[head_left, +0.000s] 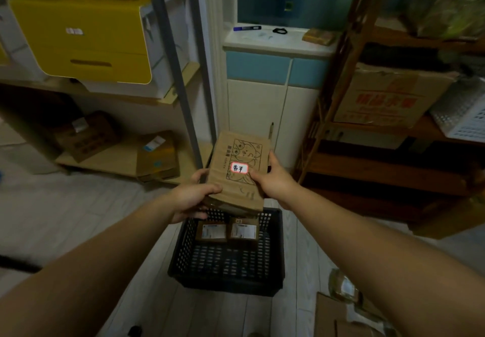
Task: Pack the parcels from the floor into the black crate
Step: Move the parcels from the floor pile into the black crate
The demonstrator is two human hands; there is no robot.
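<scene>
**Head view. All places are given relative to the black crate.**

1. Black crate (273, 252): perforated plastic, standing on the pale plank floor (78, 205). I count two items inside, side by side against its far wall: a left small parcel (211, 231) and a right small parcel (243, 230). Each is brown with a white shipping label facing up. The print on both is too small for me to read.

2. Brown parcel (236, 153): flat cardboard, held in the air above the crate's far edge. Its top face carries a black line-drawn cartoon. A small white sticker (239, 168) with a red border bears two handwritten characters that I cannot read with certainty.

3. Left hand (193, 197): grasping the brown parcel's near left corner, thumb on top, fingers curled beneath.

4. Right hand (273, 179): grasping the brown parcel's right edge, thumb on the top face just beside the sticker.

5. Beyond the crate, to its left: a low shelf (115, 160) holding a labelled cardboard box (157, 157). Higher up sits a yellow case (84, 37) with a small white mark that is illegible.

6. To the crate's right: a wooden rack (367, 174) carrying a carton (388, 97) with red printing, too blurred to read.

7. Near right of the crate: flattened cardboard (338, 318) lying on the floor.
</scene>
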